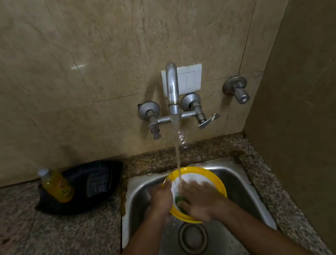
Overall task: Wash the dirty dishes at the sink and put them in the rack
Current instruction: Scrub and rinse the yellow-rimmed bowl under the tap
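A round plate (208,176), white inside with a yellow rim, is held over the steel sink (228,167) under the running water. My left hand (162,198) grips its left rim, thumb on top. My right hand (202,201) lies flat on the plate's face with its fingers spread, blurred by motion. A green scrub pad (179,199) shows between the two hands against the plate; which hand holds it I cannot tell. The tap (173,92) on the wall pours a thin stream onto the plate's centre.
A yellow dish soap bottle (57,185) leans in a black tray (97,183) on the granite counter left of the sink. The sink drain (192,238) lies below the plate. A second valve (238,89) sticks out of the wall at right. A side wall closes the right.
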A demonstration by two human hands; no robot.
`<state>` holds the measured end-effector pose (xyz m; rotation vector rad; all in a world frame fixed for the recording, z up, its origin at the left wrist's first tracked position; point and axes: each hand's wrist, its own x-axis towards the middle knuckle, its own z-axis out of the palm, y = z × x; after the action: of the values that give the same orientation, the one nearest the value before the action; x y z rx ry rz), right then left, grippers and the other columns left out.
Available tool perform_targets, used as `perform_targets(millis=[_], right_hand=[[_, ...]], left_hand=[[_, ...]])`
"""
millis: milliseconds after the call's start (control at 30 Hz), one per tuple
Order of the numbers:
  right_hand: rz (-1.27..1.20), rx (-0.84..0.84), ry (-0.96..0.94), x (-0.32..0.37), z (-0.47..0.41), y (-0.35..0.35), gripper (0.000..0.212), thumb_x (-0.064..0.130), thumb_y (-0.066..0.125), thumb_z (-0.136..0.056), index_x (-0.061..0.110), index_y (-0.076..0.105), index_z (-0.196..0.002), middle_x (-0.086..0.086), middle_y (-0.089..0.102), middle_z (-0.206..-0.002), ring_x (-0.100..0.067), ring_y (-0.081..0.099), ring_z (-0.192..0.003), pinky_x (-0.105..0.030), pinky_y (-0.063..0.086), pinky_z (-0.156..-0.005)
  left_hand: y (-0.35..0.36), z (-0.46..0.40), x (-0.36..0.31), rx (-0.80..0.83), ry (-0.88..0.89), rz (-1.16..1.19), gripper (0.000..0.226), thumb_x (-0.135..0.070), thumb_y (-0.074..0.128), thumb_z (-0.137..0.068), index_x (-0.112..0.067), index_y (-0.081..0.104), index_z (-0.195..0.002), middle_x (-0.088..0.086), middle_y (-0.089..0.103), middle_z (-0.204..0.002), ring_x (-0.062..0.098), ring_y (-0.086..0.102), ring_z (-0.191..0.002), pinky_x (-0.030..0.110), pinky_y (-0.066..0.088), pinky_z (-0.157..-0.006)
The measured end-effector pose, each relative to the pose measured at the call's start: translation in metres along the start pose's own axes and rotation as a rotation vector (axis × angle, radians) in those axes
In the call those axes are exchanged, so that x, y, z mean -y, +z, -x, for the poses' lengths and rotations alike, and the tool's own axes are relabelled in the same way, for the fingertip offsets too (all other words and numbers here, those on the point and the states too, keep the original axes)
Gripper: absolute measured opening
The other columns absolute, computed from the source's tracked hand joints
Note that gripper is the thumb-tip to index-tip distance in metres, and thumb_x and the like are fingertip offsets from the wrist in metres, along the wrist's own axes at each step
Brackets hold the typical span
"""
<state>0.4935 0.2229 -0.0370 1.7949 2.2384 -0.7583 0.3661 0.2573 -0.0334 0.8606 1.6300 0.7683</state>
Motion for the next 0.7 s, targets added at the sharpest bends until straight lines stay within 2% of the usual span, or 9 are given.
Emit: perform_targets(millis=[67, 167, 267, 367, 400, 467, 533, 600, 700], right_hand=[[-0.052, 0.022, -0.029, 0.004, -0.003, 0.005, 0.068, 0.054, 0.020, -0.100, 0.022, 0.007, -0.158, 0.006, -0.004, -0.163, -0.018, -0.004, -0.151, -0.045, 0.004, -0.122], [-0.104, 0.009, -0.116, 0.000, -0.005, 0.011, 0.071, 0.056, 0.015, -0.095, 0.022, 0.013, -0.158, 0.001, 0.004, -0.165, -0.020, 0.004, -0.152, -0.041, 0.008, -0.123], [-0.051, -0.030, -0.011, -0.002, -0.007, 0.010, 0.071, 0.056, 0.020, -0.097, 0.023, 0.005, -0.158, 0.006, -0.002, -0.163, -0.018, -0.004, -0.151, -0.043, 0.004, -0.123], [-0.212, -0.018, -0.149, 0.011, -0.004, 0.007, 0.060, 0.044, 0.030, -0.103, 0.023, 0.016, -0.157, 0.005, 0.006, -0.164, -0.016, 0.001, -0.151, -0.038, 0.003, -0.123], [-0.203, -0.038, -0.139, 0.009, -0.004, 0.007, 0.058, 0.043, 0.030, -0.104, 0.023, 0.017, -0.157, 0.003, 0.008, -0.165, -0.016, 0.003, -0.151, -0.037, 0.003, -0.123], [-0.112, -0.094, 0.009, 0.005, -0.005, 0.008, 0.070, 0.055, 0.024, -0.099, 0.022, 0.008, -0.158, -0.001, 0.004, -0.165, -0.021, 0.005, -0.152, -0.040, 0.005, -0.123], [-0.140, -0.087, 0.015, 0.008, -0.006, 0.010, 0.086, 0.066, 0.012, -0.087, 0.020, 0.006, -0.158, -0.004, 0.003, -0.165, -0.026, 0.004, -0.152, -0.044, 0.006, -0.123], [-0.176, -0.064, -0.080, 0.008, -0.007, 0.014, 0.084, 0.066, 0.010, -0.085, 0.024, 0.014, -0.158, -0.001, 0.007, -0.166, -0.023, 0.005, -0.152, -0.044, 0.007, -0.123], [-0.041, -0.131, 0.007, 0.004, -0.005, 0.007, 0.072, 0.059, 0.016, -0.095, 0.026, -0.001, -0.158, 0.006, -0.005, -0.165, -0.020, -0.002, -0.152, -0.047, 0.005, -0.122]], left_hand=[[-0.002, -0.001, -0.003, 0.025, -0.009, -0.007, 0.041, -0.033, 0.047, -0.102, -0.002, 0.063, -0.123, 0.010, 0.063, -0.124, 0.029, 0.057, -0.117, 0.034, 0.045, -0.098], [-0.005, 0.000, -0.004, 0.044, -0.054, -0.051, 0.040, -0.038, 0.045, -0.102, -0.009, 0.063, -0.123, 0.010, 0.064, -0.120, 0.029, 0.060, -0.109, 0.038, 0.051, -0.087], [-0.008, -0.006, -0.005, 0.012, -0.011, -0.108, 0.044, -0.041, 0.045, -0.101, -0.007, 0.063, -0.123, 0.017, 0.063, -0.127, 0.033, 0.059, -0.115, 0.046, 0.048, -0.100], [-0.010, -0.006, -0.008, 0.019, 0.026, -0.127, 0.045, -0.038, 0.047, -0.101, -0.002, 0.065, -0.119, 0.020, 0.063, -0.127, 0.033, 0.058, -0.117, 0.043, 0.045, -0.103], [-0.010, -0.007, -0.005, 0.010, 0.044, -0.119, 0.043, -0.038, 0.046, -0.101, -0.002, 0.066, -0.117, 0.020, 0.064, -0.125, 0.033, 0.059, -0.115, 0.043, 0.046, -0.102], [-0.008, -0.005, -0.004, -0.014, 0.054, -0.114, 0.042, -0.037, 0.045, -0.102, -0.005, 0.067, -0.117, 0.017, 0.065, -0.123, 0.032, 0.059, -0.113, 0.039, 0.046, -0.100], [-0.007, -0.006, -0.005, -0.007, 0.060, -0.113, 0.042, -0.038, 0.045, -0.102, -0.005, 0.066, -0.119, 0.017, 0.064, -0.123, 0.032, 0.058, -0.114, 0.035, 0.045, -0.096], [-0.006, -0.005, -0.004, 0.008, 0.057, -0.084, 0.041, -0.037, 0.046, -0.102, -0.005, 0.068, -0.115, 0.019, 0.066, -0.120, 0.032, 0.060, -0.111, 0.037, 0.046, -0.096], [-0.005, -0.001, -0.006, -0.014, 0.093, -0.036, 0.037, -0.036, 0.049, -0.101, -0.007, 0.069, -0.112, 0.012, 0.068, -0.112, 0.030, 0.061, -0.108, 0.037, 0.047, -0.096]])
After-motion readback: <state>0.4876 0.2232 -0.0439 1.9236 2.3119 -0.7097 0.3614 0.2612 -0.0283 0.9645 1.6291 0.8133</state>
